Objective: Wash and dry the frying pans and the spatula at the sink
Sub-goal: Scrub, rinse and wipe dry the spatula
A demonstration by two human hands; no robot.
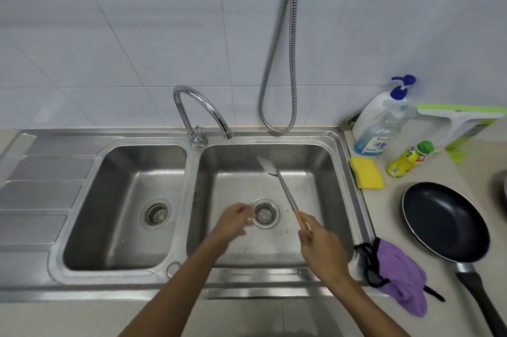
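My right hand (321,248) grips the wooden handle of a metal spatula (279,180) over the right basin of the steel sink (343,194). The spatula's blade points up and away toward the basin's back wall. My left hand (236,220) hovers blurred over the same basin, just left of the drain (264,213), fingers apart and holding nothing. A black frying pan (445,220) lies on the counter to the right of the sink, its handle toward me. A purple cloth (400,273) is draped at the sink's right front corner.
The chrome faucet (203,108) arches over the divider between the two basins, with no water visibly running. A yellow sponge (366,172), a pump soap bottle (381,122), a small yellow bottle (410,159) and a green squeegee (461,119) stand on the right counter. A metal hose (279,62) hangs on the wall.
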